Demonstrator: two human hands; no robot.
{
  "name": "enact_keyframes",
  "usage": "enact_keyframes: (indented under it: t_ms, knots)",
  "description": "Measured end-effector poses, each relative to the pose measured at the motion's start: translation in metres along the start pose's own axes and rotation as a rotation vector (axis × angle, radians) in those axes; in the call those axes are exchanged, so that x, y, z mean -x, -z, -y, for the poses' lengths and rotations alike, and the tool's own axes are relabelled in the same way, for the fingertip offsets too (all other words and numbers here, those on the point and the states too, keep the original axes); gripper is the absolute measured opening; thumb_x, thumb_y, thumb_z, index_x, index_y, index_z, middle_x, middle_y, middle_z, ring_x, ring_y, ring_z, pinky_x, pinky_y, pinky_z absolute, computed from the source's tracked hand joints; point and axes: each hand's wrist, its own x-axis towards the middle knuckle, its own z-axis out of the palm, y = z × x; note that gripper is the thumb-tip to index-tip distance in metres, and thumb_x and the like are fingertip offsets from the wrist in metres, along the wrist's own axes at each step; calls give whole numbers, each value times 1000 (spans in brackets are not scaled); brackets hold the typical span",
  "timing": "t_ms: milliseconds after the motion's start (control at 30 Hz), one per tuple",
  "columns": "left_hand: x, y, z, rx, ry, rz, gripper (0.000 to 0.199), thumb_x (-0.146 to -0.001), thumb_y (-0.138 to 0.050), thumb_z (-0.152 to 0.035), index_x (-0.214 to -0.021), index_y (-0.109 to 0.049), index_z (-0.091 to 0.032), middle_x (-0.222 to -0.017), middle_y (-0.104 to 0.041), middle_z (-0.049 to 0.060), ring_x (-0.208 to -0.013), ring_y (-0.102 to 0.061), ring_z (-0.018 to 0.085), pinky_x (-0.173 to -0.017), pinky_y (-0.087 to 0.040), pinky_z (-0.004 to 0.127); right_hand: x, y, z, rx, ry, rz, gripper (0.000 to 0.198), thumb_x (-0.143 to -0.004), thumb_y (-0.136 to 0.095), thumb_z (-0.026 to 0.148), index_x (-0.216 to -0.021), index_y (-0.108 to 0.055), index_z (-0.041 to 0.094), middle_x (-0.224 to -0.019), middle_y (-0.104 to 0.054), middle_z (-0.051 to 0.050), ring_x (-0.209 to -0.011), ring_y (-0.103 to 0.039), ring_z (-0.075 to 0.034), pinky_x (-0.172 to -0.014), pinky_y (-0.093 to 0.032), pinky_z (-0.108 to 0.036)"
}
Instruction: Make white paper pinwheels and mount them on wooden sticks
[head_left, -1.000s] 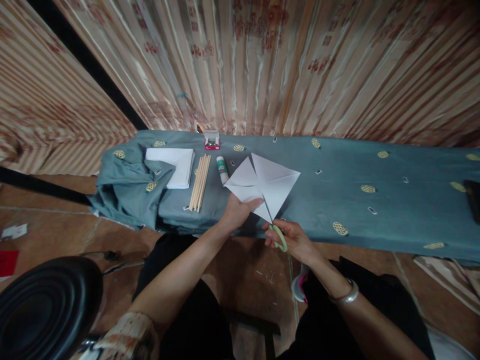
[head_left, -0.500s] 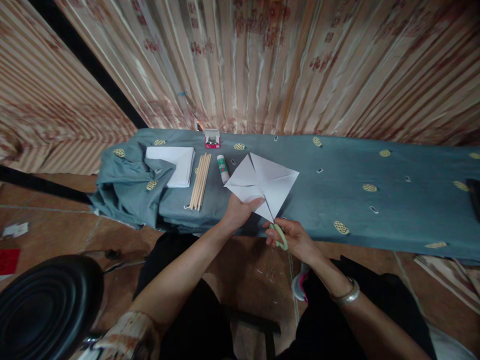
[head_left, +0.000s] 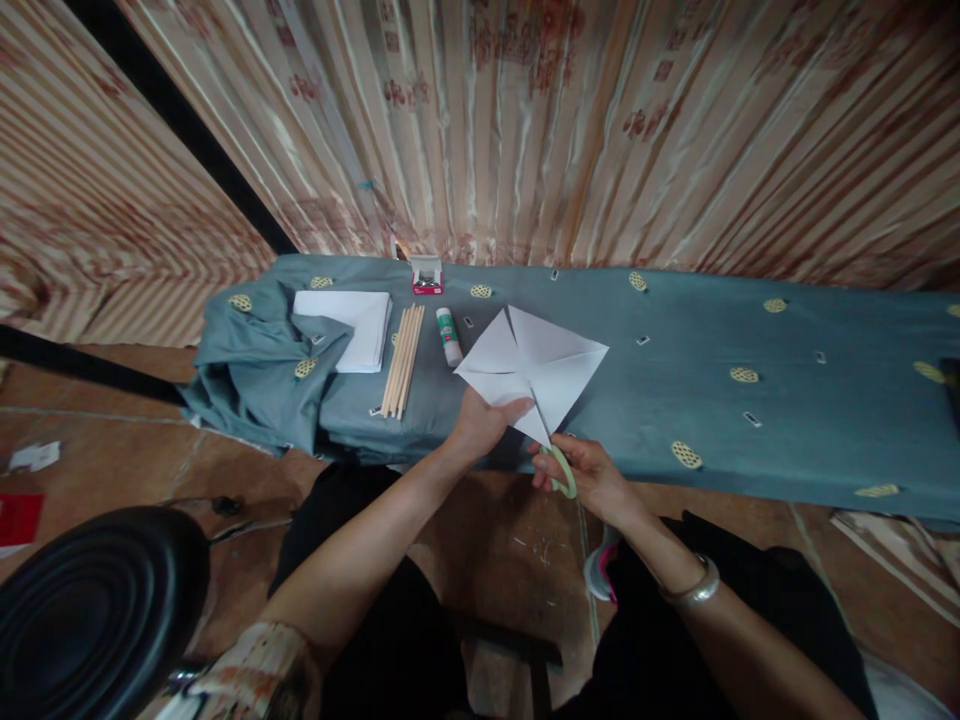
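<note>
My left hand [head_left: 484, 422] grips the near left part of a white sheet of paper [head_left: 562, 350], thumb on top. Slits run inward from the paper's corners toward its middle. My right hand [head_left: 581, 468] is closed around the light green handles of a pair of scissors [head_left: 564, 474] at the paper's near corner. The blades lie along the slit there, mostly hidden by the paper. Left of the paper, a glue stick [head_left: 449, 337] with a green and white label lies on the cloth.
A bundle of wooden sticks [head_left: 403, 362] and a stack of white paper [head_left: 367, 335] lie to the left on the teal cloth [head_left: 675, 370]. A small open red box [head_left: 427, 276] sits at the back. A black round stool [head_left: 97, 610] stands at lower left.
The paper's right corner has shifted slightly to the right. Both hands keep nearly the same place and grip; the whole view has moved a little.
</note>
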Motion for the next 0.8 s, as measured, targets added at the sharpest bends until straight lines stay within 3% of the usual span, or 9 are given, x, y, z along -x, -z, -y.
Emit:
enact_keyframes:
  t_ms: [800]
  knots:
    - [0, 0, 0, 0, 6, 1, 42, -57, -79, -24, -95, -63, -15, -89, -70, 5, -76, -63, 18, -73, -51, 30, -1, 0, -1, 4, 7, 3, 43, -64, -76, 59, -74, -66, 18, -56, -65, 0, -50, -56, -11, -48, -43, -23]
